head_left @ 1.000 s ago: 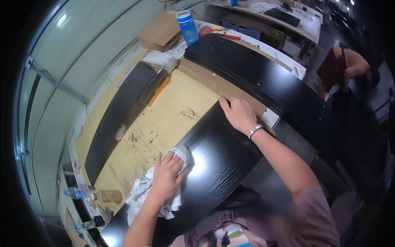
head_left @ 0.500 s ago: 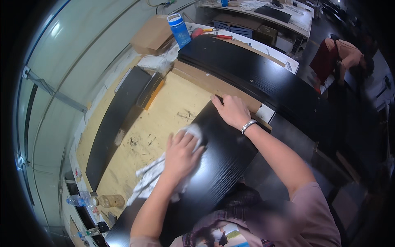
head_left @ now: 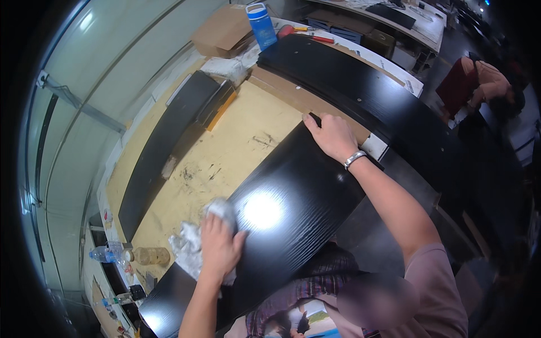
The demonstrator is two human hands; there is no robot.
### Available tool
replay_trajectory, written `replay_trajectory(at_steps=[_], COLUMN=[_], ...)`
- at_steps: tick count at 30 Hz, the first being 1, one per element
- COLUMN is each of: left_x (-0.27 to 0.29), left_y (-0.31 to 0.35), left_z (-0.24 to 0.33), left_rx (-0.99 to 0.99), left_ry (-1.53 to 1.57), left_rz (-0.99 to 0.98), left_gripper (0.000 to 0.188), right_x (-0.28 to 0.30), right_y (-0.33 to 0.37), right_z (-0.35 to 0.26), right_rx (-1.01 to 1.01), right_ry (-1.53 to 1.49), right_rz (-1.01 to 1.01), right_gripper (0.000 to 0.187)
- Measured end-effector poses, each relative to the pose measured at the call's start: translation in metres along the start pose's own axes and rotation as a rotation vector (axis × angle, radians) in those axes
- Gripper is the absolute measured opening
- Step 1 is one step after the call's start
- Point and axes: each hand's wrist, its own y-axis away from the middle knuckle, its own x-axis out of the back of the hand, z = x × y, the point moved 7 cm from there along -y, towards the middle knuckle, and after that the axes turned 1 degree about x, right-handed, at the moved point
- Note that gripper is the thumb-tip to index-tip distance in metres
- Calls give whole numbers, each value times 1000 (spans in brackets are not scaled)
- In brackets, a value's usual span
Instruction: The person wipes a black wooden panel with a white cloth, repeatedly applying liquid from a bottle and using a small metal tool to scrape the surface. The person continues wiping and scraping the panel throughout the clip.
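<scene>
A long glossy black board (head_left: 293, 208) with a wood-grain surface lies slantwise before me over a yellowish tabletop (head_left: 225, 163). My left hand (head_left: 220, 242) presses a crumpled white cloth (head_left: 189, 248) onto the board along its left edge, fingers bent over it. At the board's far end my right hand (head_left: 333, 135) grips the corner, thumb on the near side of the edge and fingers over the end. A silver bracelet circles that wrist. The underside of the board is hidden.
Stacked black boards (head_left: 360, 84) lie beyond the right hand. A curved dark panel (head_left: 163, 152) stands on the left. A blue bottle (head_left: 261, 27), a cardboard box (head_left: 222, 31) and a murky jar (head_left: 151, 256) sit around the table. Another person (head_left: 479, 84) bends down at the far right.
My left hand has slid the cloth along the board toward me and to the left. The right hand keeps its hold on the far corner. The whole view has shifted slightly.
</scene>
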Motion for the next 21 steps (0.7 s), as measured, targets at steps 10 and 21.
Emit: replay_trajectory(at_steps=[10, 21], left_x=[-25, 20], left_y=[-158, 48], left_z=[107, -77], left_rx=[-234, 557], left_ry=[8, 524], left_rz=[117, 266], left_gripper=[61, 19], right_x=[-3, 2], right_y=[-2, -2], right_z=[-5, 2], right_rx=[31, -8], right_ry=[25, 50], right_rz=[24, 8], right_gripper=[64, 62])
